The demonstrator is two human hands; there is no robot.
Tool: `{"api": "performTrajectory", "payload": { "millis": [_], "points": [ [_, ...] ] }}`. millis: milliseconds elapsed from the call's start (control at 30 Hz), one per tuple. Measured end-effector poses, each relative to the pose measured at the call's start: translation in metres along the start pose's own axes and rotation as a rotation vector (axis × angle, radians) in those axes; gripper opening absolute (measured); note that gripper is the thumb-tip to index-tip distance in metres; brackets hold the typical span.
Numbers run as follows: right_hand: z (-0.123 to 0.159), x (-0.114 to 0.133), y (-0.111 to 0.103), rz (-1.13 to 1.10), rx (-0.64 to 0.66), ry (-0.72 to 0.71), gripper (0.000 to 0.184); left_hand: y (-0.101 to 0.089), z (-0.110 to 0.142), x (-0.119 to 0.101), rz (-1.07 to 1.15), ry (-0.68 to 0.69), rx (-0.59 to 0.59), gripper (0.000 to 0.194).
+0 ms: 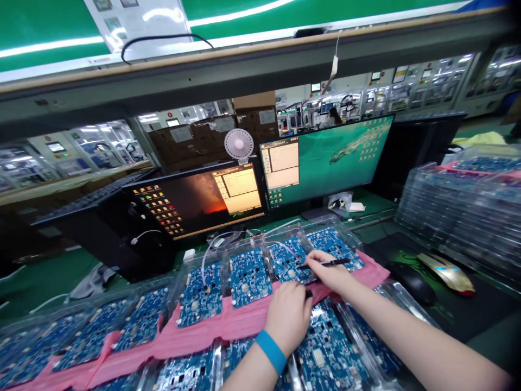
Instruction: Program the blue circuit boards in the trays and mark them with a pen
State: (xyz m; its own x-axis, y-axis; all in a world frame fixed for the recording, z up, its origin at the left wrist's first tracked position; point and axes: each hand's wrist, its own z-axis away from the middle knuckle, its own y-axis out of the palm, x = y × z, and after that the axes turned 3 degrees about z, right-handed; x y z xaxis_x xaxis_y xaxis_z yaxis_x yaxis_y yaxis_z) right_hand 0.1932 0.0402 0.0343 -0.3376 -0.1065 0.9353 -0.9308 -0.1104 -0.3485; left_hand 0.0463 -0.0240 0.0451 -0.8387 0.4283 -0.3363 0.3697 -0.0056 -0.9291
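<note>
My right hand (328, 271) is closed around a slim black pen (336, 262), its tip over a blue circuit board (287, 258) in the back row of a clear plastic tray (321, 221). My left hand (287, 312), with a blue wristband (271, 352), rests with curled fingers at that board's near edge. A small dark piece (308, 294) shows at its fingertips, too hidden to name. Beneath both hands runs a pink strip (244, 320) between the board rows. A white cable (204, 260) reaches another board (199, 293) on the left.
Two lit monitors (325, 157) (195, 201) stand behind the tray, with a small white fan (239, 144) above. On the right are a black mouse (412, 282), a gold mouse (445, 273) and stacked clear trays (451, 201). A shelf edge (260, 51) crosses overhead.
</note>
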Motion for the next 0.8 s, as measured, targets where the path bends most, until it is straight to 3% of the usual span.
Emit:
{"api": "performTrajectory", "payload": {
  "millis": [233,467,633,800],
  "points": [
    [0.007,0.004,0.009,0.106,0.096,-0.122,0.019,0.005,-0.002,0.004,-0.025,0.05,0.07,0.016],
    [0.003,-0.005,0.013,0.154,0.093,-0.105,0.02,0.006,-0.003,0.004,-0.021,0.047,0.089,0.015],
    [0.004,-0.002,0.008,0.135,-0.017,-0.052,0.021,0.005,-0.002,0.004,-0.016,0.046,0.095,0.016],
    [0.004,0.002,-0.004,-0.027,-0.096,0.059,0.024,0.005,-0.003,0.004,-0.005,0.029,0.08,0.017]
  ]
}}
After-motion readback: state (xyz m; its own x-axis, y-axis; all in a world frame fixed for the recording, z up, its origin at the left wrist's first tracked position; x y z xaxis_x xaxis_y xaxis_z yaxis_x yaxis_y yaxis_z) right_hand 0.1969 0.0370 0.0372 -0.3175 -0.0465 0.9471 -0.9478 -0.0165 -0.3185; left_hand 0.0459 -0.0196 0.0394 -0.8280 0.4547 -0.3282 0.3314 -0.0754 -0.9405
